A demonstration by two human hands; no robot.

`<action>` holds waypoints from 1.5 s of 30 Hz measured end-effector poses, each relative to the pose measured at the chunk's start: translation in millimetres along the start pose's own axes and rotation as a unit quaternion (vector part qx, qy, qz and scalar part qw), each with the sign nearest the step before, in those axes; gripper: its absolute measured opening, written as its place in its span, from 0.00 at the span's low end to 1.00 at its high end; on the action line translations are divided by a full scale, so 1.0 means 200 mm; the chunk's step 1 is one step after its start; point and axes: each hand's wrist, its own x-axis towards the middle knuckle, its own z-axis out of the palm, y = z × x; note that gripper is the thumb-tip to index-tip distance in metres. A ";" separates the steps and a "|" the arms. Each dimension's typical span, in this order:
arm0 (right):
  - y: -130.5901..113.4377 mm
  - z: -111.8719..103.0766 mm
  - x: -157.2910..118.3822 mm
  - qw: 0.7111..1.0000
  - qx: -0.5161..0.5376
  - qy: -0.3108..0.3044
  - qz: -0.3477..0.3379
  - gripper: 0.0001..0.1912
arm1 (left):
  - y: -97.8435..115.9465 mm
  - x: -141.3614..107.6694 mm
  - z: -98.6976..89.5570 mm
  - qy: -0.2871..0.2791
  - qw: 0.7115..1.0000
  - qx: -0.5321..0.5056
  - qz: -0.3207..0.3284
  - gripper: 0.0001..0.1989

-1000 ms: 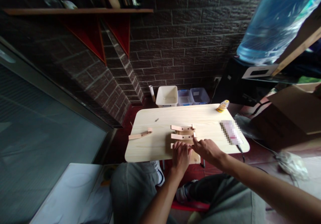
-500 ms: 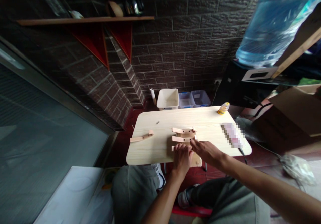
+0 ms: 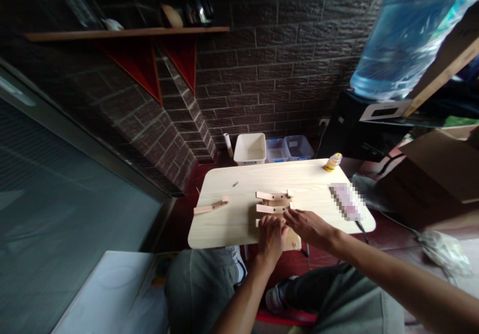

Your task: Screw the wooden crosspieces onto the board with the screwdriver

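At the table's near edge lies a wooden assembly: a pale board (image 3: 292, 243) with parallel curved wooden pieces (image 3: 275, 209) across it, dark holes showing in their sides. My left hand (image 3: 272, 232) is wrapped over the nearest curved wooden piece, covering most of it. Close against it, my right hand (image 3: 304, 223) has its fingers pinched together at that piece's right end; whatever is between them is hidden. Another curved wooden piece (image 3: 210, 207) rests alone on the left of the table. Some tiny dark items (image 3: 235, 184), too small to name, lie beyond it.
The pale table (image 3: 217, 232) has a small yellow-based bottle (image 3: 333, 162) at its far right corner and a blurred-out flat object (image 3: 348, 202) with a cable on the right. A white bin (image 3: 250, 148) and two clear bins (image 3: 277, 149) stand behind. My legs are below the near edge.
Both hands stay at the same spot on the wooden assembly, with at most a slight shift of the fingers. The view has moved very little.
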 end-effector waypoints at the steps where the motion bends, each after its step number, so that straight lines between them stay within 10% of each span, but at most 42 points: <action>1: 0.01 0.01 0.00 1.000 0.003 -0.009 0.000 0.14 | 0.00 0.00 0.00 -0.001 1.000 -0.001 -0.001 0.12; 10: -0.03 -0.10 0.03 0.983 -0.009 -0.088 0.161 0.18 | 0.01 0.00 -0.01 -0.026 1.000 -0.014 0.005 0.08; 19: 0.01 -0.05 0.00 1.000 -0.002 -0.016 0.005 0.18 | 0.00 0.01 -0.01 -0.008 1.000 -0.001 0.001 0.10; 28: -0.03 -0.07 0.07 0.986 -0.039 -0.080 0.142 0.17 | 0.00 -0.01 0.01 -0.020 1.000 0.002 -0.002 0.09; 37: 0.02 0.00 -0.01 1.000 0.008 -0.007 -0.003 0.16 | 0.00 0.00 0.00 -0.014 1.000 0.008 -0.006 0.09; 45: 0.00 -0.06 0.04 0.988 -0.021 -0.080 0.133 0.17 | 0.01 0.00 -0.02 -0.022 1.000 0.003 -0.008 0.08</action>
